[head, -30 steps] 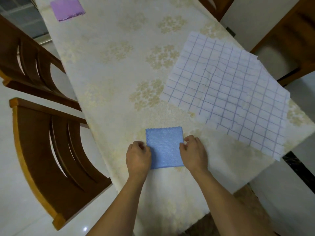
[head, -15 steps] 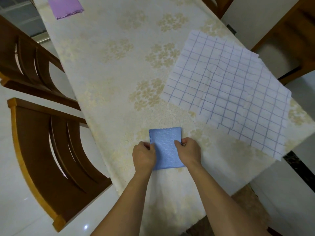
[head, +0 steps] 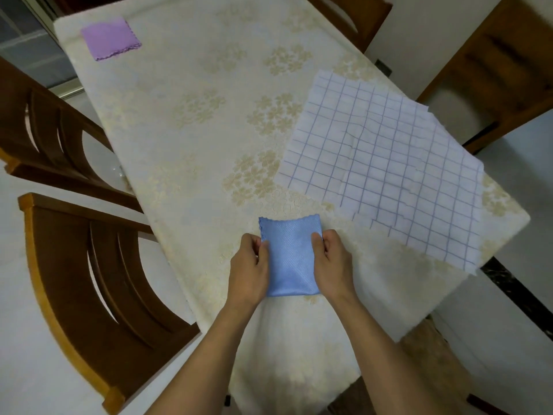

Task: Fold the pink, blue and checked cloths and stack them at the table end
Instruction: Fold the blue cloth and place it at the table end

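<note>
A small folded blue cloth (head: 291, 259) lies near the table's front edge. My left hand (head: 250, 269) pinches its left side and my right hand (head: 332, 263) pinches its right side. The white cloth with blue checks (head: 386, 163) lies spread flat at the right, its near corner hanging over the table edge. A folded pink-purple cloth (head: 109, 38) rests at the far left corner of the table, well away from both hands.
The table (head: 194, 121) wears a cream tablecloth with gold flowers. Two brown wooden chairs (head: 98, 289) stand along its left side, and more chairs (head: 490, 73) at the far end and right. A pale tiled floor surrounds it.
Both hands have slid inward along the blue cloth's sides and now pinch it; the cloth looks narrower and slightly lifted. The other cloths have not moved.
</note>
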Motion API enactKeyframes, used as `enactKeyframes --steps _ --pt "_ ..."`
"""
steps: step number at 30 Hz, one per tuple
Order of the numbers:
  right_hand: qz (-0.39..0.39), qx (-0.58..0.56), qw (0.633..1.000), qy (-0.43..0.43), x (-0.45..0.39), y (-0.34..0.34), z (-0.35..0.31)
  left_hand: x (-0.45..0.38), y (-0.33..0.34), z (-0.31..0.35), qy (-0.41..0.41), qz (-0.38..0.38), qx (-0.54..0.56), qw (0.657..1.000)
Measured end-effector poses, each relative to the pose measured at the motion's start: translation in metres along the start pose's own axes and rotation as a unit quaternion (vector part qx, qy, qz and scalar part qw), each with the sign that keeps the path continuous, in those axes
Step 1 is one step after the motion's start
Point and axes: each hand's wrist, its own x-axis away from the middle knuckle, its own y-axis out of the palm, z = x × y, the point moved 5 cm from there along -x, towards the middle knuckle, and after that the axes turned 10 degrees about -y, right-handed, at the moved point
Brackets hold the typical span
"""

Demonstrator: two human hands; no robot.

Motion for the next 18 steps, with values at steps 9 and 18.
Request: enactKeyframes --steps 9,18 --pt "0.109 -0.069 0.991 -0.026 0.025 -0.030 -0.042 0.010 -0.026 0.032 0.042 -0.035 0.054 0.997" --pt "0.139 -0.093 0.986 0.003 0.054 -0.050 -0.044 0.039 -0.037 0.032 0.081 -0.030 0.037 0.996"
